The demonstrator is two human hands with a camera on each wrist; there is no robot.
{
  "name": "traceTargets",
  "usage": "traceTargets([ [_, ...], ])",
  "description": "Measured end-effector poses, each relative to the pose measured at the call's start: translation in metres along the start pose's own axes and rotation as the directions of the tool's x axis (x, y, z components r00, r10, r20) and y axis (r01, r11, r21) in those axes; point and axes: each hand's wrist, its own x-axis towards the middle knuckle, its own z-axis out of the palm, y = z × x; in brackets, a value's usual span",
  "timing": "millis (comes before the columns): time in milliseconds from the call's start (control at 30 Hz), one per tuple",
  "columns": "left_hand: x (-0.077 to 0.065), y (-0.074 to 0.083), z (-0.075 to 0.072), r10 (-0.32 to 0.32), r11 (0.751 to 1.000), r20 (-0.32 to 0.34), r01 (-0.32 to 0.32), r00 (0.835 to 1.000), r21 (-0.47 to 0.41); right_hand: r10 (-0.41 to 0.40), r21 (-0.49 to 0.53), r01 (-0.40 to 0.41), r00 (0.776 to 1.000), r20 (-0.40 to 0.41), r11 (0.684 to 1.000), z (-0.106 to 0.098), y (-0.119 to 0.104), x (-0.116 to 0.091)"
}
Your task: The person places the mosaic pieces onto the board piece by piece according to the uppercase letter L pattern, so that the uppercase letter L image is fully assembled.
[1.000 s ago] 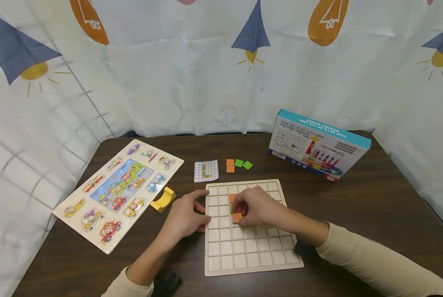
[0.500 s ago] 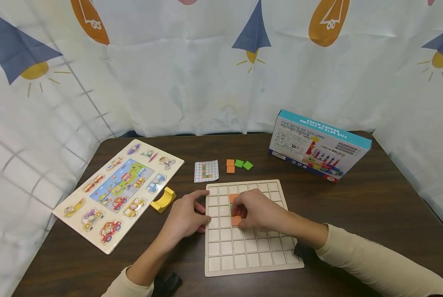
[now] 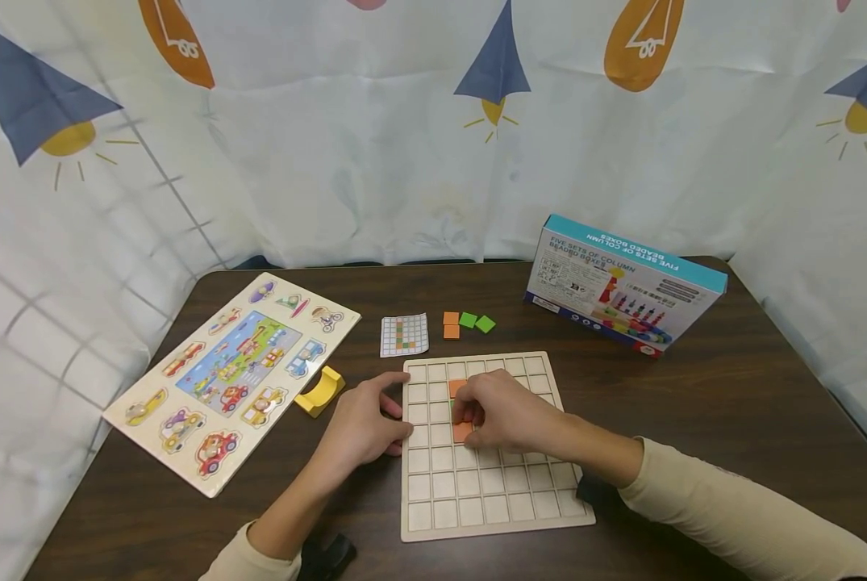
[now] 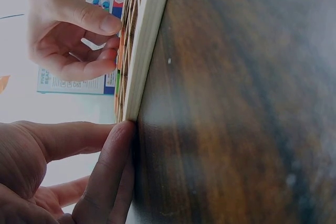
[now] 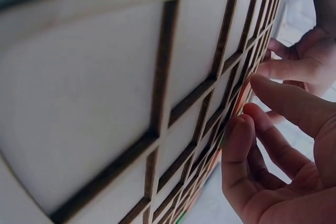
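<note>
A wooden grid board (image 3: 469, 484) lies on the table. At its left edge my left hand (image 3: 364, 420) rests the tips of its spread thumb and fingers; the left wrist view shows the fingertips against the board's side (image 4: 140, 77). Over the grid's upper part, my right hand (image 3: 511, 413) pinches at an orange square tile (image 3: 461, 433) with thumb and fingers, the tile lying in a cell. Above that tile are a green tile (image 3: 452, 410), mostly covered by the fingers, and another orange tile (image 3: 456, 388). In the right wrist view the right thumb (image 5: 273, 95) reaches the orange tile's edge.
Behind the board lie a small printed pattern card (image 3: 404, 335), two orange tiles (image 3: 451, 324) and two green tiles (image 3: 477, 321). A picture puzzle board (image 3: 233, 379) is at left, with a yellow curved block (image 3: 320, 390) beside it. A toy box (image 3: 622, 282) stands back right.
The right hand has shifted slightly toward me with the orange tile, which now sits a little lower on the grid. The left hand has stayed at the board's edge.
</note>
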Motion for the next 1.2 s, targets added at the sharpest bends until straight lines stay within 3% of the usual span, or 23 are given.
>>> traceTargets([
  [367,0.0,0.0,0.0,-0.001,1.0,-0.001,0.001,1.0,0.002,-0.012,0.012,0.012,0.999,-0.034,1.0,-0.009,0.005,0.001],
  [767,0.0,0.0,0.0,0.012,1.0,0.001,-0.012,1.0,0.004,0.111,0.054,-0.106,0.988,-0.103,0.993,-0.025,0.023,0.009],
  [1200,0.0,-0.001,0.001,0.014,1.0,-0.003,-0.014,1.0,0.0,0.154,0.036,-0.15,0.974,-0.168,0.988,-0.044,0.035,0.022],
])
